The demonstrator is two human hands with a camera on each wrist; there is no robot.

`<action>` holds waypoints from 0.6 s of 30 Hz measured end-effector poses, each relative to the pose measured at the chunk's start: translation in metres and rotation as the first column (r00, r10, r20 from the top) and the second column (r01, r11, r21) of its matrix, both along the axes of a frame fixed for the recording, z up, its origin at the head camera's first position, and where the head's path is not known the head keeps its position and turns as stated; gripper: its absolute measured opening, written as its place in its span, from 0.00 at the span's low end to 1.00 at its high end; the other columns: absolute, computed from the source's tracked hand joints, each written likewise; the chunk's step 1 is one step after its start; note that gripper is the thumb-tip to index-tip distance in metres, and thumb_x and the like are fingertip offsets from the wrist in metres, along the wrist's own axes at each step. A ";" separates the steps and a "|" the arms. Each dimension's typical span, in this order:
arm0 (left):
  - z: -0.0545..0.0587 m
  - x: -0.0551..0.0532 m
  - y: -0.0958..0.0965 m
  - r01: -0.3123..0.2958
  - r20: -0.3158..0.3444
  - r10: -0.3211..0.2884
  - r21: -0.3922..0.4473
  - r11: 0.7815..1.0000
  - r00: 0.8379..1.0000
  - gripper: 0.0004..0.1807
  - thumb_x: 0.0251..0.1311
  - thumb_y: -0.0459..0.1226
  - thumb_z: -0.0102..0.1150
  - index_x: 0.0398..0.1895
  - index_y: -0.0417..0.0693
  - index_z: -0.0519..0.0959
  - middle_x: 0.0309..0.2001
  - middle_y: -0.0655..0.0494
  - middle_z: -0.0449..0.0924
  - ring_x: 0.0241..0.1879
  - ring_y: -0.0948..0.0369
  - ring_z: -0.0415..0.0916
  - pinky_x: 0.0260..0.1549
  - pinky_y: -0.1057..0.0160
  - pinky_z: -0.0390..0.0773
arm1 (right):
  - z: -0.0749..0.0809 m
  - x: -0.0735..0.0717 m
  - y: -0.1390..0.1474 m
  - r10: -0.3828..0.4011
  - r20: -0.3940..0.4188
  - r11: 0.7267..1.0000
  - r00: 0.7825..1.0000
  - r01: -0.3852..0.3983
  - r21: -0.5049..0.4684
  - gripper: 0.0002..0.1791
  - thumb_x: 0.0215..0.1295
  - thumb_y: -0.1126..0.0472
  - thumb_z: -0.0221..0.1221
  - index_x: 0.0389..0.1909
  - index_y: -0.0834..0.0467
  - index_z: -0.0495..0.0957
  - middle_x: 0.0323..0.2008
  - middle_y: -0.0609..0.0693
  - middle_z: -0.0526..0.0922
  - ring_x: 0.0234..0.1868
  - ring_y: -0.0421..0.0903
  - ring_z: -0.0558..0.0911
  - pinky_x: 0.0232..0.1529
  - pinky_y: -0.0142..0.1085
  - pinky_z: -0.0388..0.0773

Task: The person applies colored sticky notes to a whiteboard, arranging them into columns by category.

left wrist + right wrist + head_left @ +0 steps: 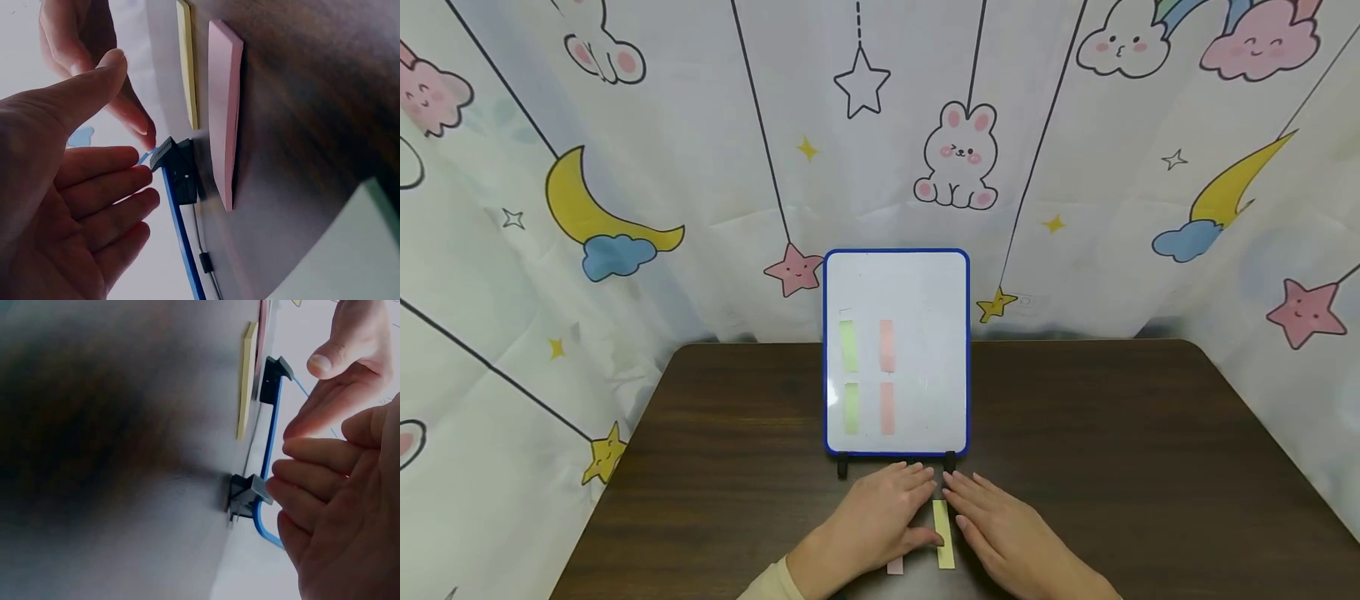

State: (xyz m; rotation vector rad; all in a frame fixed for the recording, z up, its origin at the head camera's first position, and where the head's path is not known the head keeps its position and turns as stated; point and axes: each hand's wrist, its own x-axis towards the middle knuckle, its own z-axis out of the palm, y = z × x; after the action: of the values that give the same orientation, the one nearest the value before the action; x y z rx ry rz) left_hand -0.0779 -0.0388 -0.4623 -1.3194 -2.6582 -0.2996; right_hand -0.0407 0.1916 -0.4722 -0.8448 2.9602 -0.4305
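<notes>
My left hand hovers over the table with its fingers straight, holding nothing. Beside it, my right hand is also flat and extended, its fingertips just below the whiteboard's black foot. A thin pad of yellow sticky notes lies on the table between the hands. A pad of pink sticky notes sits left of it, mostly covered by my left hand in the head view. In the left wrist view, part of a pale green pad shows at the lower right; it is hidden in the head view.
A blue-framed whiteboard stands upright behind the hands. Two green strips and two pink strips are stuck on it in two columns. The dark wooden table stretches to both sides, with a cartoon-printed curtain behind.
</notes>
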 end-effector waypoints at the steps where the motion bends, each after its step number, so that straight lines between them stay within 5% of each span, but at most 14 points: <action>1: 0.000 0.001 0.000 0.004 -0.009 -0.004 -0.005 1.000 1.000 0.33 0.60 0.62 0.56 0.58 0.48 0.79 0.60 0.55 0.80 0.61 0.59 0.77 0.63 0.61 0.76 | 0.000 0.001 0.000 0.010 0.009 1.000 1.000 -0.010 0.004 0.23 0.77 0.48 0.44 0.66 0.50 0.72 0.69 0.43 0.71 0.70 0.47 0.71 0.65 0.49 0.74; 13: -0.005 0.011 0.008 0.027 0.002 -0.027 -0.071 0.997 1.000 0.33 0.60 0.63 0.55 0.58 0.50 0.80 0.56 0.60 0.82 0.58 0.62 0.80 0.60 0.65 0.77 | -0.007 0.006 0.006 0.157 -0.154 0.987 0.975 -0.158 0.005 0.20 0.74 0.53 0.51 0.63 0.51 0.76 0.65 0.45 0.76 0.66 0.44 0.76 0.60 0.45 0.79; 18: -0.012 0.014 0.010 0.012 -0.033 -0.015 -0.075 0.997 0.999 0.33 0.57 0.63 0.56 0.55 0.50 0.81 0.54 0.61 0.84 0.56 0.63 0.80 0.60 0.65 0.77 | -0.008 0.008 0.007 0.193 -0.157 0.981 0.969 -0.192 0.023 0.21 0.75 0.52 0.49 0.64 0.52 0.75 0.65 0.46 0.77 0.65 0.44 0.77 0.60 0.44 0.79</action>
State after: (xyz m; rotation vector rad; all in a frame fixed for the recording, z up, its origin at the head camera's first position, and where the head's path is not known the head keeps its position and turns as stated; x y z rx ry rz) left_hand -0.0641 -0.0286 -0.4746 -1.3523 -2.6579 -0.1803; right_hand -0.0328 0.1991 -0.4801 -1.2064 2.9757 -0.3573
